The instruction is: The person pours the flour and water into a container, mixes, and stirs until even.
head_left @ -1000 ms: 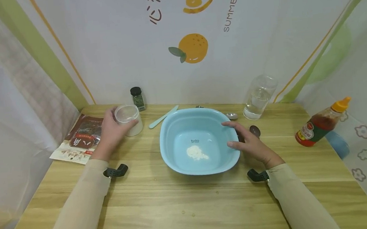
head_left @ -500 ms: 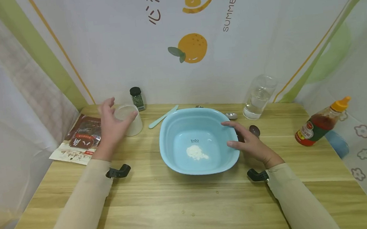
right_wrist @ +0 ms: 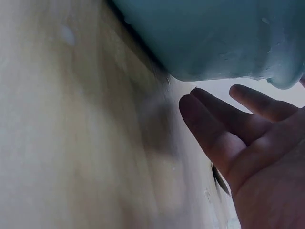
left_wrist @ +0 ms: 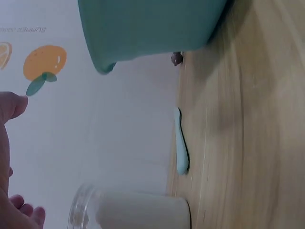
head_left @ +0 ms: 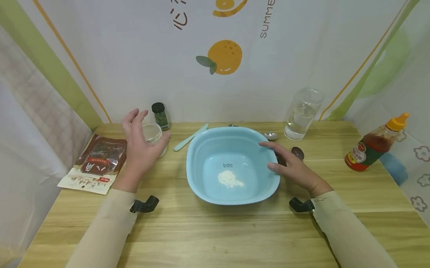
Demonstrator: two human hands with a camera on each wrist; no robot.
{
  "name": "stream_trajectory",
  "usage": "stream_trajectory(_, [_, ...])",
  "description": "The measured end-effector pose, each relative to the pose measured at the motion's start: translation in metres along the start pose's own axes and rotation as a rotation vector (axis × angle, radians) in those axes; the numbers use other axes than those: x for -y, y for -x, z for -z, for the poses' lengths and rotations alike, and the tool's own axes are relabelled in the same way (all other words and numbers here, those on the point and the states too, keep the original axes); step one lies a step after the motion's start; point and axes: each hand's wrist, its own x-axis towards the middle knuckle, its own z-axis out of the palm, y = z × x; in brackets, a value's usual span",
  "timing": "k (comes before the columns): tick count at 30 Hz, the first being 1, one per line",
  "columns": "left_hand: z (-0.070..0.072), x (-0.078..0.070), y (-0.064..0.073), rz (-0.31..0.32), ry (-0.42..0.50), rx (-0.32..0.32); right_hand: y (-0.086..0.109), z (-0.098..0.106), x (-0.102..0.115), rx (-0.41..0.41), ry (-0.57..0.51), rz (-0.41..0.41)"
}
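Observation:
My left hand (head_left: 140, 148) is raised, fingers spread, in front of a clear jar (head_left: 152, 132) holding white powder. In the left wrist view the jar (left_wrist: 138, 210) stands on the table, apart from the thumb and fingers. A light blue basin (head_left: 201, 188) sits mid-table with a small heap of white powder (head_left: 229, 178) on its bottom. Over the basin's right rim rest the thumb and a finger of my right hand (head_left: 295, 167). From the right wrist view, the other fingers (right_wrist: 214, 129) lie loosely extended outside the basin wall.
Around the basin are a pale green spreader (head_left: 191, 138), a metal spoon (head_left: 271, 136) and a dark spoon (head_left: 297, 153). A glass of water (head_left: 301, 116) and a sauce bottle (head_left: 373, 145) stand right. A spice bottle (head_left: 160, 117) and a food packet (head_left: 100, 161) are at the left.
My left hand has let go of the jar, spread its fingers and moved slightly right in front of it. The right hand has stayed at the basin's rim.

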Motion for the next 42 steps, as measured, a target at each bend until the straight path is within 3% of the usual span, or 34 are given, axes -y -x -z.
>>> stream_trajectory(8, [-0.017, -0.013, 0.010, 0.021, 0.168, 0.181, -0.001, 0.001, 0.002, -0.027, -0.005, 0.010])
stream_trajectory(16, [-0.032, -0.018, 0.023, 0.076, 0.259, 0.318, -0.001, 0.002, 0.004, -0.040, -0.007, 0.022])
stream_trajectory(23, [-0.037, -0.022, 0.031, 0.080, 0.282, 0.454, 0.002, 0.008, 0.001, -0.054, -0.027, 0.035])
stream_trajectory(32, [-0.040, -0.018, 0.037, 0.044, 0.243, 0.565, 0.005, 0.015, -0.001, -0.064, -0.059, 0.067])
stream_trajectory(38, [-0.039, -0.016, 0.042, 0.088, 0.288, 0.618, 0.004, 0.021, -0.001, -0.092, -0.068, 0.111])
stream_trajectory(42, [-0.038, -0.016, 0.046, 0.111, 0.324, 0.651, 0.005, 0.027, -0.001, -0.144, -0.021, 0.097])
